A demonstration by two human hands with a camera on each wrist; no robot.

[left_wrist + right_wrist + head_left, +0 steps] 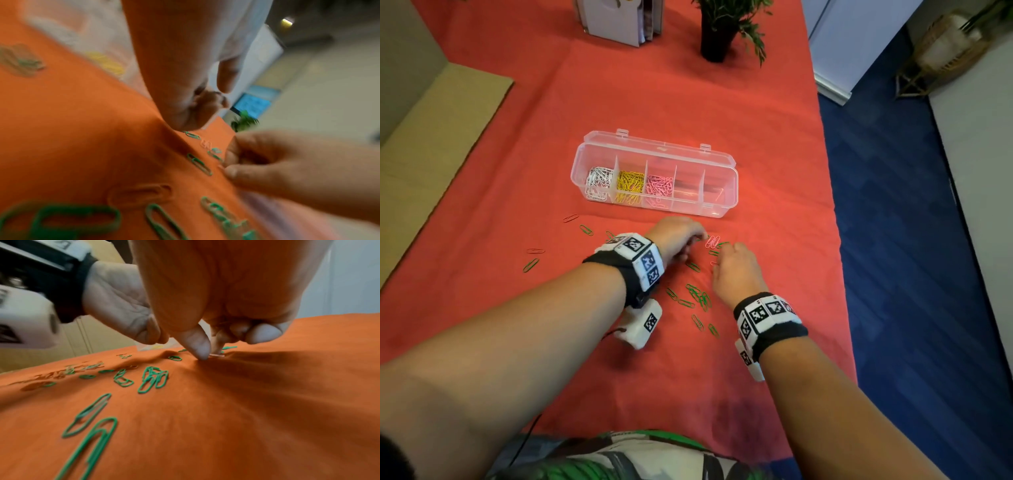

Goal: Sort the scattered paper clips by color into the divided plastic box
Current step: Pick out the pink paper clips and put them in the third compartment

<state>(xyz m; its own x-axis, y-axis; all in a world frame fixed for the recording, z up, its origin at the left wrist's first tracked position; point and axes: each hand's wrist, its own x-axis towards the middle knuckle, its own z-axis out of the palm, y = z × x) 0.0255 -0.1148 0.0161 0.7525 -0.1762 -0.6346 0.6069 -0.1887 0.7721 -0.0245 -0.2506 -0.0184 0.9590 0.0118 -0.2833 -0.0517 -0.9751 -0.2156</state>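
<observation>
The clear divided box (717,161) lies open on the red cloth, with white, yellow and pink clips in its three left compartments. Green paper clips (700,298) and a few reddish ones (536,250) lie scattered in front of it. My right hand (717,262) is down on the cloth; in the right wrist view its thumb and forefinger (207,353) pinch a reddish clip (217,355). My left hand (697,240) hovers just left of it beside a pink clip (711,241). Its fingers (205,104) are curled, and whatever is inside them is hidden.
A dark plant pot (717,37) and a stand of booklets (619,20) are at the far end of the table. A cardboard sheet (431,137) lies along the left. The table's right edge (835,212) drops to blue floor.
</observation>
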